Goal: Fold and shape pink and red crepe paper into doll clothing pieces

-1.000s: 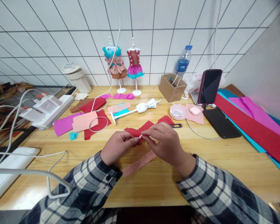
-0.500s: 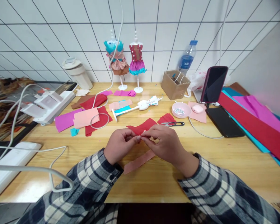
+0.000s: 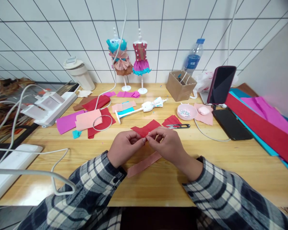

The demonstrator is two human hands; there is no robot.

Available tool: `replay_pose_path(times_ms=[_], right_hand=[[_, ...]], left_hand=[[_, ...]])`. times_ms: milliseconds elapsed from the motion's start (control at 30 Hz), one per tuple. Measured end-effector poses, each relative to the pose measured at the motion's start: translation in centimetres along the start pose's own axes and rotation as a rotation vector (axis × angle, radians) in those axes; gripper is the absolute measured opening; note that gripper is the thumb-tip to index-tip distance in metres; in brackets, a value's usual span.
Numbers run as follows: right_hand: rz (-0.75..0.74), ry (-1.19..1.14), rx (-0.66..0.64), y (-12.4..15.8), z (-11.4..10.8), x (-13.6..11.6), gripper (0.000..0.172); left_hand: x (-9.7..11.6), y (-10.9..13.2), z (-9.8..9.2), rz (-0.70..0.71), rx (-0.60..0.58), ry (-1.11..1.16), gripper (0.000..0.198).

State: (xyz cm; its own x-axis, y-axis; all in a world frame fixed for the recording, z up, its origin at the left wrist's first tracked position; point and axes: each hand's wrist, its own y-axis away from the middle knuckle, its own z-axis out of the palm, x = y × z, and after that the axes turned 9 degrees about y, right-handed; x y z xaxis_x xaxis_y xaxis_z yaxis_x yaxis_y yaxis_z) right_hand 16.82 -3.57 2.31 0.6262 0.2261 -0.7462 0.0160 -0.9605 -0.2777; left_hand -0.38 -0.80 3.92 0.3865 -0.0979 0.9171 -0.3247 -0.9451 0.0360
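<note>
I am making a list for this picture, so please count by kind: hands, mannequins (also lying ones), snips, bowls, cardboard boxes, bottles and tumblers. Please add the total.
Hands: 2
Mannequins: 3
Snips: 1
Bowl: 1
Box: 1
Bottle: 1
Tumbler: 1
Total: 10

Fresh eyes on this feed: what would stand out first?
Probably the ruffled turquoise-and-peach mannequin and, just right of it, the red-and-magenta mannequin, both standing before the tiled wall. Next, front and center, the left hand and right hand meet, fingertips together at the near edge of a red piece.
</note>
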Motion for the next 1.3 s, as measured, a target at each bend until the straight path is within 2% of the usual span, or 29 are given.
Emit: replay_pose_path(times_ms=[233, 667, 900, 1200, 1300], right_hand=[[0.105, -0.104, -0.011, 0.0, 0.1, 0.1, 0.008], [0.026, -0.109, 0.034, 0.3, 0.1, -0.1, 0.009], [-0.140, 0.043, 0.056, 0.8, 0.1, -0.2, 0.013], [-0.222, 0.208, 0.078, 0.9, 0.2, 0.0, 0.014], [-0.223, 0.220, 0.078, 0.8, 0.2, 0.1, 0.014]], left_hand=[[0.2, -0.2, -0.2, -0.005, -0.042, 0.145, 0.024], [-0.1, -0.4, -0.4, -0.022, -0.030, 0.182, 0.032], [-0.3, -0.4, -0.4, -0.024, -0.040, 0.237, 0.032], [0.0, -0.6, -0.2, -0.004, 0.001, 0.077, 0.019], [-0.1, -0.7, -0.2, -0.011, -0.002, 0.044, 0.020]])
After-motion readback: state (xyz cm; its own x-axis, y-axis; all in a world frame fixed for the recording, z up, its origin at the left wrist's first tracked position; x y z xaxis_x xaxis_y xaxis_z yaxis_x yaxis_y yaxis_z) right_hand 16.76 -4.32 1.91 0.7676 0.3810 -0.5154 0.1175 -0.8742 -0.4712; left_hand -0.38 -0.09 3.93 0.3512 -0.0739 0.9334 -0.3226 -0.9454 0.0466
